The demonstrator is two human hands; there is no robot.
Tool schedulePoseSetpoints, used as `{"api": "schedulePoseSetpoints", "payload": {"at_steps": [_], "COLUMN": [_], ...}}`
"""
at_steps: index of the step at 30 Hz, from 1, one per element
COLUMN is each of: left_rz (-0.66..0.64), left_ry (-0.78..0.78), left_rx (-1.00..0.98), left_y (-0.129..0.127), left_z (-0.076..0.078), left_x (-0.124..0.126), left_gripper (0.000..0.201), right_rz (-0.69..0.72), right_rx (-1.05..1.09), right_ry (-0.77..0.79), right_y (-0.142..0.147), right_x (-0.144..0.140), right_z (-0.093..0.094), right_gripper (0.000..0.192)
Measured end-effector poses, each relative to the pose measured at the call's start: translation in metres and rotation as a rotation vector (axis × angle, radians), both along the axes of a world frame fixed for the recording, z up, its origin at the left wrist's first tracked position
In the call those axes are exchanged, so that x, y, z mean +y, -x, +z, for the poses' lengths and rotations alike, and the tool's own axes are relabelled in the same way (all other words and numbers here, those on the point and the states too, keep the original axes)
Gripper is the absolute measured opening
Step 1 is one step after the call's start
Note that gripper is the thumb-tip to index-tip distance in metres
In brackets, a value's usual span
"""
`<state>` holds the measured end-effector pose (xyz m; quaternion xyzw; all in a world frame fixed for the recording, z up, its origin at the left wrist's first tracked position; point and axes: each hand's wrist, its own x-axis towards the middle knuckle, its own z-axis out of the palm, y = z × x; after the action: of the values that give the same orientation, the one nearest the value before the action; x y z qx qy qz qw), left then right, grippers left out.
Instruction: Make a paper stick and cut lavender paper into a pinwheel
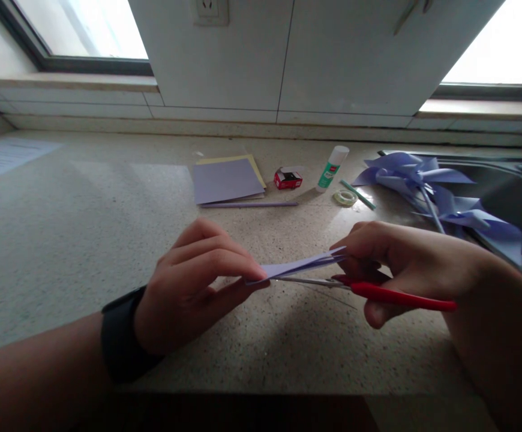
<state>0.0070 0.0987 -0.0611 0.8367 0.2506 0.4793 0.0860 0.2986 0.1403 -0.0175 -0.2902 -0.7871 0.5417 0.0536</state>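
Between the thumb and fingers of my left hand is one end of a folded piece of purple paper, held level above the counter. My right hand grips a pair of red-handled scissors, its fingers partly hidden behind the handle. The metal blades lie along the near edge of the paper and point toward my left fingertips. At its right end the paper's layers spread slightly apart, close to my right fingers. Whether the blades are cutting into the paper I cannot tell.
Behind my hands lie stacked purple and yellow sheets, a purple stick, a small red box, an upright glue stick, a tape roll and a green strip. Purple paper pinwheels rest by the sink.
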Motion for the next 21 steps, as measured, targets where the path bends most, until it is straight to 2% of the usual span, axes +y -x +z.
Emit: {"api": "schedulePoseSetpoints", "payload": {"at_steps": [5,8,11,14,17,19,21], "left_rz": [-0.012,-0.021,-0.037,-0.031,0.02,0.026,-0.015], "left_ry": [-0.002,0.044,0.147,0.283,0.36,0.431,0.537], "left_rx": [-0.001,-0.02,-0.072,-0.126,-0.205,-0.29,-0.392], "left_y": [0.0,0.0,0.001,0.002,0.002,0.0,-0.002], "left_z": [0.001,-0.001,-0.006,-0.013,-0.017,-0.018,-0.017], "left_x": [0.002,0.003,0.004,0.006,0.01,0.013,0.017], "left_gripper": [0.013,0.015,0.015,0.013,0.009,0.007,0.006], "right_rz": [0.027,0.051,0.07,0.059,-0.029,-0.135,-0.28], "right_rx": [0.038,-0.02,-0.105,-0.093,-0.034,-0.013,-0.026], "right_ry": [-0.044,-0.037,-0.083,-0.142,-0.094,-0.065,-0.151], "right_y": [-0.001,-0.003,-0.009,-0.02,-0.033,-0.038,-0.038], "right_x": [0.002,0.004,0.008,0.013,0.02,0.025,0.029], "right_z": [-0.004,-0.005,-0.003,0.002,0.004,0.001,-0.007], "right_gripper": [0.049,0.048,0.047,0.045,0.043,0.04,0.039]}}
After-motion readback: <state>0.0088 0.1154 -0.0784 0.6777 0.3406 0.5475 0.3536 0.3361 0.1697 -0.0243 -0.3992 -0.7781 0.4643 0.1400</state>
